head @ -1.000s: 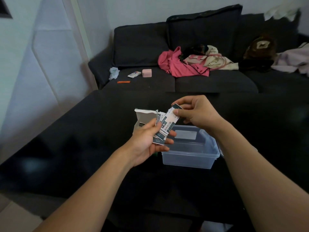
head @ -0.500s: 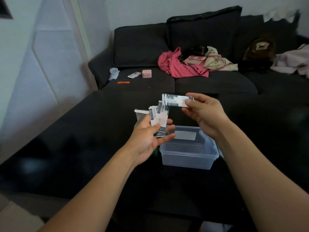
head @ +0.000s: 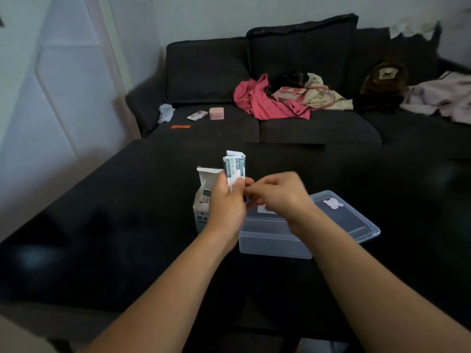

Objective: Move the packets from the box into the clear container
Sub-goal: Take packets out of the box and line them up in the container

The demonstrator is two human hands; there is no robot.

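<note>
Glossy black desk (head: 102, 250) underneath. Clear container (head: 270, 240), translucent plastic, partly hidden by wrists. Right hand (head: 280, 197) motion-blurred, fingers curled; contents unclear. Left hand (head: 226, 200) pinches upright packets (head: 234, 168), thin paper. Open white cardboard box (head: 204, 197) half-hidden behind left hand.

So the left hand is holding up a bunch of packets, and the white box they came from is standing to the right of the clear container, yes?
Not quite. In the head view the left hand does hold the packets, but the white box stands left of the clear container.
</note>
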